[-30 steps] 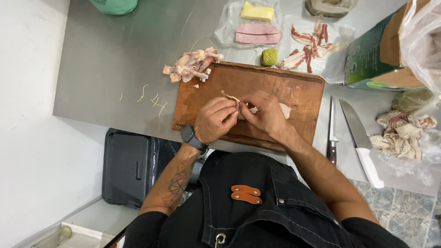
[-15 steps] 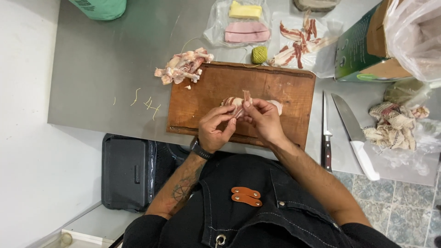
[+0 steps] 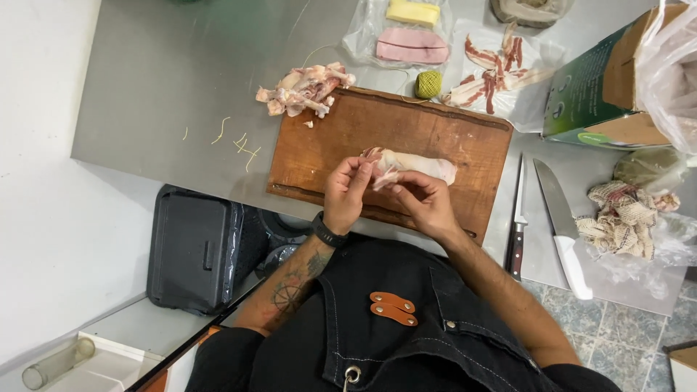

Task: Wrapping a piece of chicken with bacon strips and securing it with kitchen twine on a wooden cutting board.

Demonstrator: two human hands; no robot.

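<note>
A pale roll of raw meat (image 3: pixel 421 165) lies across a brown wooden cutting board (image 3: pixel 348 134). My left hand (image 3: pixel 347 190) pinches the roll's ragged left end with its fingertips. My right hand (image 3: pixel 425 203) sits just below the roll, fingers curled against its underside near the same end. A pile of raw meat scraps and bones (image 3: pixel 305 88) rests at the board's far left corner. A small ball of green twine (image 3: pixel 428 84) lies at the board's far edge.
Bacon strips (image 3: pixel 494 69) on plastic, a pink slab (image 3: pixel 412 45) and a yellow block (image 3: pixel 412 11) in a bag lie beyond the board. Two knives (image 3: pixel 563 225) and a crumpled cloth (image 3: pixel 624 214) sit right. A green carton (image 3: pixel 592 94) stands far right; a black bin (image 3: pixel 192 247) is below the counter.
The view has shifted and tilted slightly. My hands stayed on the meat roll, fingers moving to its left end; the roll now lies more exposed to the right of them.
</note>
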